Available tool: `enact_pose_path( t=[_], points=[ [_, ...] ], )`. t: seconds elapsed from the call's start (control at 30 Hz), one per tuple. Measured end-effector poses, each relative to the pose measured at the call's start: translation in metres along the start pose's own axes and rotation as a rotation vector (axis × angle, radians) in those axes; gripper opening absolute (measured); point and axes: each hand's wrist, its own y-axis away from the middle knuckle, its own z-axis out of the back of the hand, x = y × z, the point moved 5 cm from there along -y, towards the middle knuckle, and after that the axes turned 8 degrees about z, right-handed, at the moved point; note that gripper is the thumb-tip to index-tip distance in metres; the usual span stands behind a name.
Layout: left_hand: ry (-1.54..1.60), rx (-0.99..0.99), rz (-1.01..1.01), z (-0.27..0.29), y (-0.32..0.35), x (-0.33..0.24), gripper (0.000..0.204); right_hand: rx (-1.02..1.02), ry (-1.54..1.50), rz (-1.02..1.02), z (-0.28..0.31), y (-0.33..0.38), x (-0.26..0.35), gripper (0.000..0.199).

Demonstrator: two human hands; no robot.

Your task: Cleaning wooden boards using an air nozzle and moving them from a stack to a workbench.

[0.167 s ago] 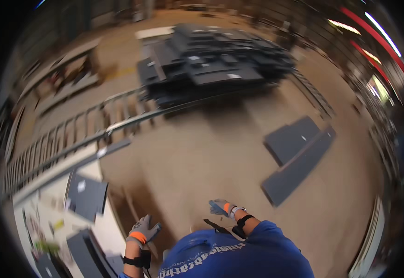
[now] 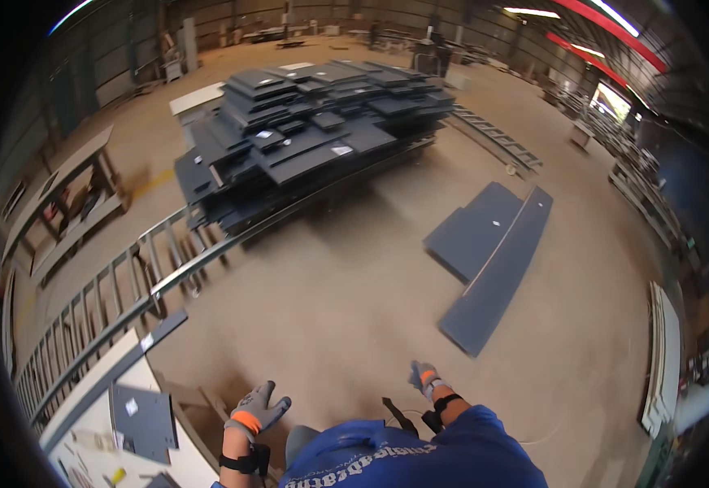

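My left hand (image 2: 258, 408), in a grey glove with an orange cuff, is held out in front of me beside the white-topped table. Its thumb and fingers are spread, with nothing between them. My right hand (image 2: 424, 377), gloved the same way, hangs over the bare floor with its fingers loosely stretched and no object in it. Closest to the left hand is a dark grey panel (image 2: 145, 423) with a white label, lying on the white table (image 2: 177, 443). Ahead of the right hand, a long dark board (image 2: 501, 276) lies on the floor, along the edge of a wider dark panel (image 2: 475, 230).
A big pile of dark panels (image 2: 322, 130) sits on a roller conveyor (image 2: 102, 317) that runs along the left. Behind it stands a wooden workbench (image 2: 70, 199). Pale boards (image 2: 661, 358) lean at the right. A further conveyor section (image 2: 497, 138) reaches toward the back right.
My view has swung, so the pile and floor panels sit further left and the far hall shows more. Both hands stay empty; the right is further from the left.
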Motion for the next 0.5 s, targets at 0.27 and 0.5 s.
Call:
enact_pose_path(
  t=[0.27, 0.5],
  points=[
    [-0.163, 0.239, -0.129, 0.046, -0.152, -0.050, 0.079, 0.118, -0.512, -0.235, -0.031, -0.037, -0.038, 0.049],
    [-0.197, 0.346, -0.288, 0.118, -0.267, -0.127, 0.080, 0.295, 0.045, 0.232, -0.045, -0.109, -0.052, 0.041]
  ],
)
